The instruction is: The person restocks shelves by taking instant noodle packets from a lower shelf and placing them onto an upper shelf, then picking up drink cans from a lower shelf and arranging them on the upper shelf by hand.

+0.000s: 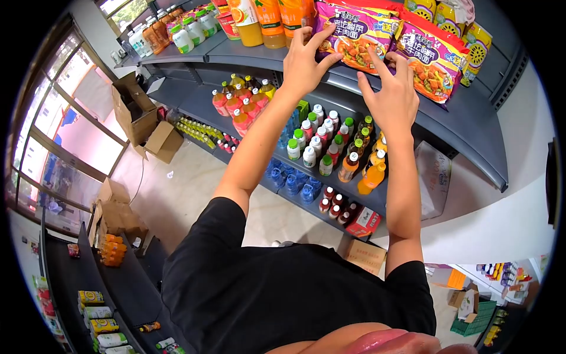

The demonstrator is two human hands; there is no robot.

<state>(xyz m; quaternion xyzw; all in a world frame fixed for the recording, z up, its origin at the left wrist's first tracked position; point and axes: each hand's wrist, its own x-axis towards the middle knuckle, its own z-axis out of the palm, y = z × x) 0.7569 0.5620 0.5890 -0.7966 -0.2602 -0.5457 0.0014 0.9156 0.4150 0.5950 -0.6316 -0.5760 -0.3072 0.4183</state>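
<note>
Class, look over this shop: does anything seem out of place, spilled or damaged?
A small white scrap lies loose on the floor, like litter. Near the glass doors, an open cardboard box has splayed flaps, which looks untidy. No spill is visible.

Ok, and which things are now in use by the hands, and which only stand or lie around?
In use: left hand, right hand, purple noodle packets, top shelf.
Only around: orange drink bottles, blue bottles, cardboard boxes, green crate.
</note>
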